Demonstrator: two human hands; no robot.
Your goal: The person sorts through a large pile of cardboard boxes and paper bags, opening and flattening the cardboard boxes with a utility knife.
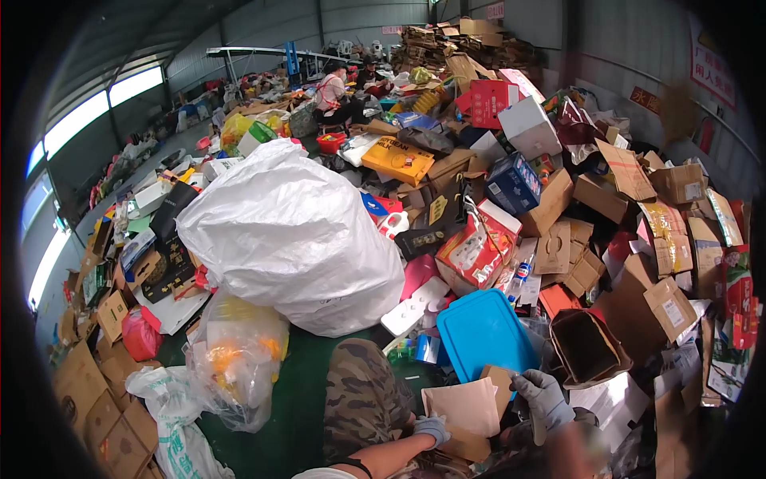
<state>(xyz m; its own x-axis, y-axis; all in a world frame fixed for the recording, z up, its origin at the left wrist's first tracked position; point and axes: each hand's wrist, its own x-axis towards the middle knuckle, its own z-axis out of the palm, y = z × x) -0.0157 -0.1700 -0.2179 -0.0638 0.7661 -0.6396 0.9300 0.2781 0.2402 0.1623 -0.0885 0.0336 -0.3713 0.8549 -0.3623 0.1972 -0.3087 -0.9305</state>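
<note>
At the bottom centre my left hand [432,429], in a light grey glove, lies at the left edge of a tan paper piece [467,405]; its fingertips are too small to make out. To its right my right hand [542,399], also gloved, is raised with its fingers bent together near a brown cardboard piece [500,385]; whatever it grips is unclear. A blue plastic lid [487,334] lies just beyond both hands. My camouflage-clad knee [363,391] is left of the paper.
A large white sack [291,239] bulges at centre left, with a clear plastic bag [235,359] below it. Cardboard boxes [594,347] and mixed waste pile up on the right. A seated person [331,97] is farther back.
</note>
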